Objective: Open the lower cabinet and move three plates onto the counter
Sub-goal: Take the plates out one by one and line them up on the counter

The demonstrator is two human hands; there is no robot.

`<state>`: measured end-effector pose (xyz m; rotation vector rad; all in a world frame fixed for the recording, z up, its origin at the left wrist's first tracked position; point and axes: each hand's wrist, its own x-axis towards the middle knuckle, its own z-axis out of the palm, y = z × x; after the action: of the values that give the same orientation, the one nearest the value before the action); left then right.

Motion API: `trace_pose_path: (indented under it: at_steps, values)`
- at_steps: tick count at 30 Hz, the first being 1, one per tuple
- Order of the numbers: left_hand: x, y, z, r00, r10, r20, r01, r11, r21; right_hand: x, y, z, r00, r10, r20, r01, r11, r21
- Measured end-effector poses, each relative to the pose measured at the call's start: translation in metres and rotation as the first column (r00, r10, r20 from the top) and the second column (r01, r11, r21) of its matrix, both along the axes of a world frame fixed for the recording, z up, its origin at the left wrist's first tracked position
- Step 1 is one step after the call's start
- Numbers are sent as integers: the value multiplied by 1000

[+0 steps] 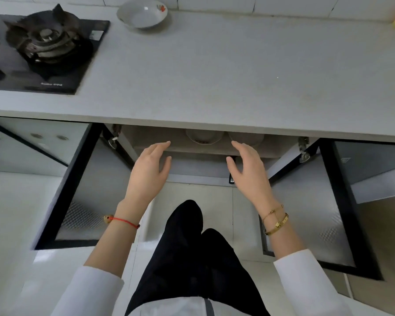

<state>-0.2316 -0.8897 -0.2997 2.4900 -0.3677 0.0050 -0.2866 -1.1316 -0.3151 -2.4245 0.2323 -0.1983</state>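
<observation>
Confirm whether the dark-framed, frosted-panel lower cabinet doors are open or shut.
Open. The left door and right door both swing outward, exposing pale dishes on the shelf inside.

Just one view here, a wide-angle head cam looking steeply down from above the counter (214, 71). It faces the wall, close in over the open lower cabinet (214, 149) and floor.
</observation>
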Motion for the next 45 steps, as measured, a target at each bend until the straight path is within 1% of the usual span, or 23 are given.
trace_pose_path:
  at_steps: [5, 9, 16, 20, 24, 29, 32, 34, 37, 39, 42, 45]
  values:
    - [48, -14, -93, 1000, -10, 5, 10, 1000, 4, 41, -11, -90, 1000, 0, 3, 0, 1000, -23]
    - [85, -27, -162, 999, -27, 44, 26, 1000, 15, 75, -23, -161, 1000, 11, 10, -11, 999, -40]
    - [133, -40, -265, 988, -16, 156, 19, 1000, -17, 120, -44, -272, 995, 3, 99, 3, 998, -58]
    - [148, -46, -311, 979, -3, 202, 14, 998, -55, 137, -53, -317, 990, 5, 138, 6, 997, -83]
    - [158, -52, -337, 972, 11, 234, 8, 997, -76, 148, -60, -341, 983, -7, 181, 23, 996, -90]
    - [178, -63, -348, 971, -6, 240, 26, 996, -81, 171, -70, -350, 986, -46, 163, 52, 998, -33]
    - [198, -71, -350, 980, 15, 196, 2, 996, -84, 192, -73, -348, 978, -52, 204, 57, 998, -20]
    - [216, -78, -351, 990, 21, 142, -8, 996, -86, 207, -74, -346, 975, -52, 217, 57, 998, -17]
    - [243, -91, -354, 998, 4, 63, -1, 999, -43, 229, -76, -348, 987, -46, 153, 45, 999, 6]
    - [260, -98, -355, 999, 30, 23, -29, 999, -32, 242, -79, -350, 995, -44, 88, 44, 999, 3]
    - [281, -104, -359, 999, 48, -2, -48, 999, 8, 257, -81, -354, 999, -52, -1, 52, 998, -41]
    - [294, -110, -363, 997, 67, -34, -66, 997, 28, 268, -83, -359, 997, -60, -56, 57, 997, -52]
